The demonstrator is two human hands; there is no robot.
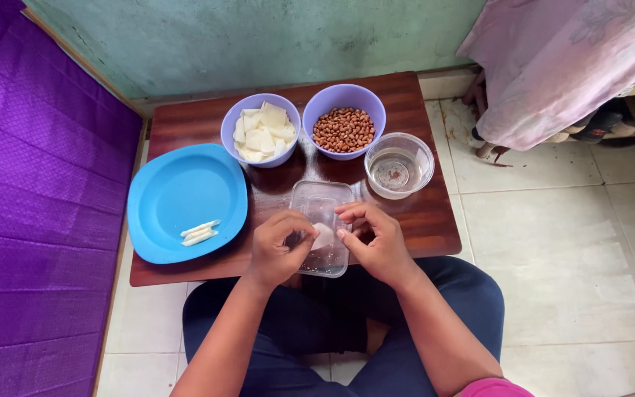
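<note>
Thin white wrapper point(324, 236), soft, squarish

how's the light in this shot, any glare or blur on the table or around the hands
Head view: soft, even light, sharp all over; mild sheen on the dark wooden table and on the clear glass bowl. The left hand and right hand cast only faint shadows around the white piece over the clear plastic tray. Straight edges bend slightly towards the frame's borders.
</note>
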